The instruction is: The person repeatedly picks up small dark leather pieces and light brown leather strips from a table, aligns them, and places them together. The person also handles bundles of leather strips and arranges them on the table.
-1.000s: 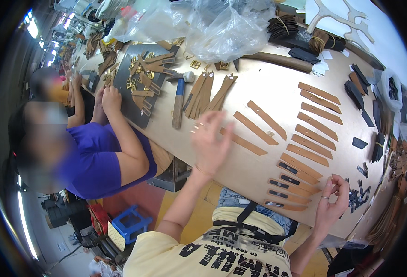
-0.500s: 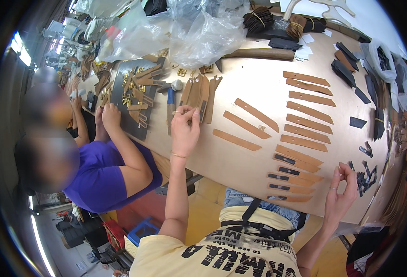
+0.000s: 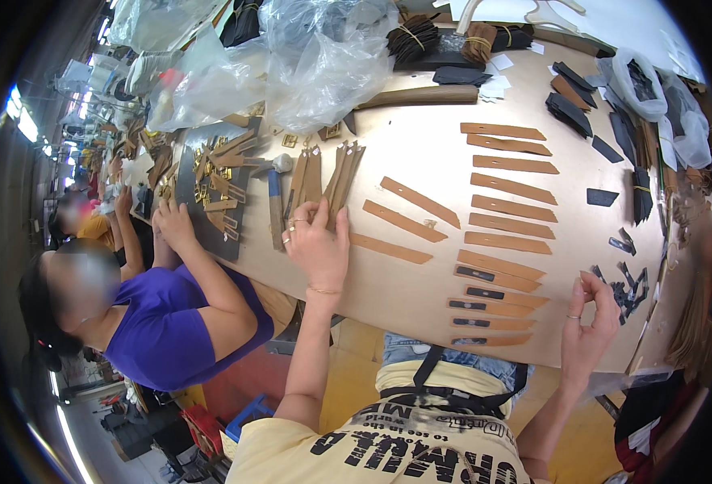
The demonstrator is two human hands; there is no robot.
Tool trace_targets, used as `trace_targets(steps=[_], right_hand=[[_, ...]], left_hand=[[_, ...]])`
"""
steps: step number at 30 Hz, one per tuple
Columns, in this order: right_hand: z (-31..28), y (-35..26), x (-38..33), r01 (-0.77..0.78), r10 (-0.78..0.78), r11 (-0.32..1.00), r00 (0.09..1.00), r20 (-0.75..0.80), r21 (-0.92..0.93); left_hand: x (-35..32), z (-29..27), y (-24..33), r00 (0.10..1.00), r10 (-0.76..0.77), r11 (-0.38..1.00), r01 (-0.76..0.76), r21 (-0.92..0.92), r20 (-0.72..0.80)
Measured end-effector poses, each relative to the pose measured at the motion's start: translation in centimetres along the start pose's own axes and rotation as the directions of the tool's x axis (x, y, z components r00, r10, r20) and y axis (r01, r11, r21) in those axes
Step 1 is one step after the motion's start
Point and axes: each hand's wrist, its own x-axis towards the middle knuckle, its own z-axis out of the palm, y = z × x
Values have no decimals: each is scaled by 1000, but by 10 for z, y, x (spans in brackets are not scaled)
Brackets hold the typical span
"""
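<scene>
Your left hand (image 3: 317, 242) lies flat, fingers together, on the tan strip bundle (image 3: 323, 173) at the table's (image 3: 420, 161) near-left. Picking step; next, close around one strip. Right hand (image 3: 588, 327) pinches, contents unclear.

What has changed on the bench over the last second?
The left hand swung left, off the loose tan strips, and now rests its fingers on the bundle of strips beside the hammer. The right hand stayed raised at the table edge, fingers pinched. The rows of strips look unmoved.
</scene>
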Motion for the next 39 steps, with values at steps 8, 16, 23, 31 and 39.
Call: trace_targets(steps=[8, 16, 23, 31, 39], right_hand=[[-3, 1, 3, 44, -46, 997, 998, -30, -67], [-33, 38, -1, -146, 134, 986, 981, -139, -81], [-46, 77, 6, -226, 193, 943, 969, -153, -244], [-21, 72, 18, 174, -141, 909, 983, 115, -378], [-13, 76, 13, 321, -312, 781, 944, 109, -536]], left_hand=[[20, 3, -1, 998, 53, 997, -52, 49, -29], [32, 13, 5, 998, 36, 996, -41, 84, 51], [20, -21, 47, 977, 201, 957, -211, -198, -72], [-41, -59, 135, 856, 510, 700, -359, -617, 81], [-63, -63, 162, 752, 652, 528, -354, -772, 101]])
